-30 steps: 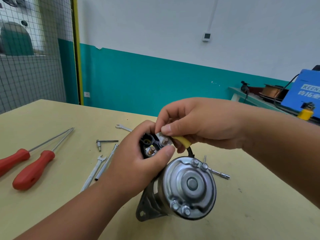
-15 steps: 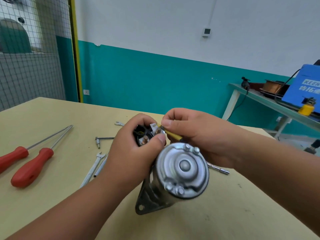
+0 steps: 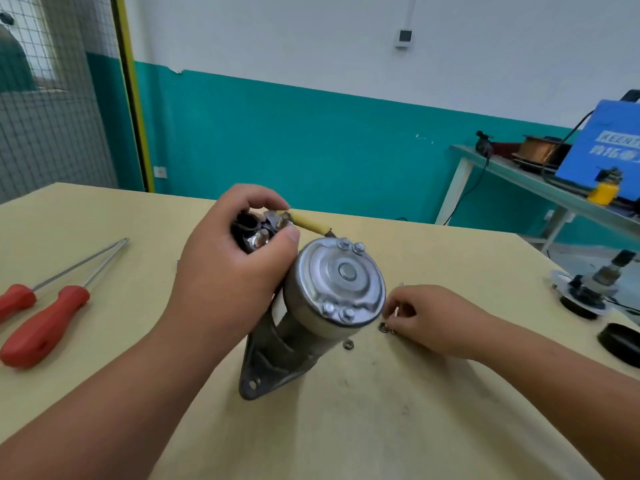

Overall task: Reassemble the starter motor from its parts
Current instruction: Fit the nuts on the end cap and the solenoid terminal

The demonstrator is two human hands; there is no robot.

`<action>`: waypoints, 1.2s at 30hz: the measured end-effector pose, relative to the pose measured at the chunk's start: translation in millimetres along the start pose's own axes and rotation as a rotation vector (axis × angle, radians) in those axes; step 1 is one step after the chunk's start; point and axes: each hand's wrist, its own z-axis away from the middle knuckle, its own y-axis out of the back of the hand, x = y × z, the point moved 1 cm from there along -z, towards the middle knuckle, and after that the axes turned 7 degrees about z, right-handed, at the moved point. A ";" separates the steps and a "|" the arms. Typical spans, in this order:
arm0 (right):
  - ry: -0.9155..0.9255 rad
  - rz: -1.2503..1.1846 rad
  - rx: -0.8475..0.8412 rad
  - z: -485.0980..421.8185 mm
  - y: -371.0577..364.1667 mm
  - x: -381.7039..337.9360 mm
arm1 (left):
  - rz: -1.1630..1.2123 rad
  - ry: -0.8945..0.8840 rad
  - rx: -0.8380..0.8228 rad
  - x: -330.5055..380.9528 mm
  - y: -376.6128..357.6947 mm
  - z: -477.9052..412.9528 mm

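Silver starter motor (image 3: 334, 289) end cap bolted. Left hand (image 3: 235, 271) grips black solenoid (image 3: 246, 224); right hand (image 3: 429, 320) pinches small metal ring (image 3: 383, 328). Hex nut (image 3: 347, 344) unfitted.

Both arms are bare and come into view from below. The left forearm (image 3: 121, 393) rises from the lower left corner toward the middle, and the left hand (image 3: 239, 258) is lifted above the table (image 3: 346, 427). Its fingers are curled around the upper part of the starter motor (image 3: 337, 282). The thumb (image 3: 289, 235) presses on the near side and the index finger bends over the top. The right forearm (image 3: 536, 368) enters from the right edge and lies low. The right hand (image 3: 426, 320) shows its back to the camera, with fingers curled and fingertips (image 3: 407, 325) close together at the table surface. Whether they pinch something is too small to tell.
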 end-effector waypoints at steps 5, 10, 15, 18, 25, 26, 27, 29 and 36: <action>0.056 0.030 0.004 1.6 -5.5 -1.9 | 0.020 0.069 0.084 -7.8 6.0 -10.5; 0.104 0.110 0.053 5.0 -6.2 -9.0 | 0.025 0.093 0.076 -7.9 8.6 -9.1; 0.088 -0.102 0.275 11.3 33.7 -27.4 | 0.023 0.123 -0.062 -5.6 10.6 -13.0; 0.246 -0.495 0.491 24.5 92.0 -59.2 | 0.027 0.148 -0.148 -8.1 13.2 -13.1; 0.542 -0.192 0.438 23.3 148.1 -140.1 | 0.012 0.119 -0.204 -4.5 10.8 -7.2; 0.535 -0.106 0.405 19.6 147.8 -145.3 | 0.015 0.113 -0.207 -4.2 10.3 -6.6; 0.526 -0.049 0.374 16.7 147.7 -148.6 | 0.018 0.108 -0.210 -4.2 10.2 -6.2; 0.523 -0.006 0.340 13.6 149.9 -151.7 | 0.016 0.102 -0.212 -4.7 10.5 -6.4; 0.566 0.077 0.313 9.4 154.9 -155.4 | -0.020 0.103 -0.219 -5.7 12.2 -7.4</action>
